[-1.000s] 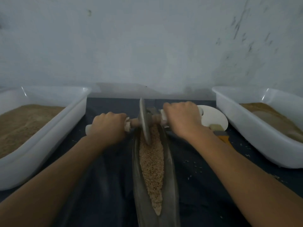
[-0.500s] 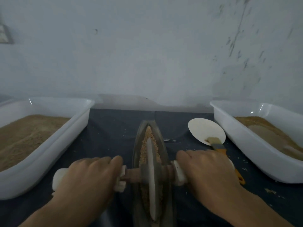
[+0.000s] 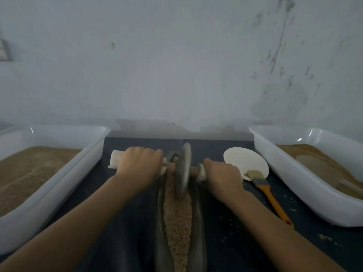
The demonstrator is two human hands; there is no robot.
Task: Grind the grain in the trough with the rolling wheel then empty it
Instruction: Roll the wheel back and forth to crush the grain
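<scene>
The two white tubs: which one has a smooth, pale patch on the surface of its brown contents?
The tub on the person's right, beside the brush. Its contents show a smooth greyish patch, while the left tub holds an evenly grainy brown fill.

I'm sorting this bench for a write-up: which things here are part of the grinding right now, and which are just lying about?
In use:
rolling wheel
trough
grain
left hand and right hand, gripping the axle handles

Lying about:
brush
white disc
left tub
right tub
</scene>
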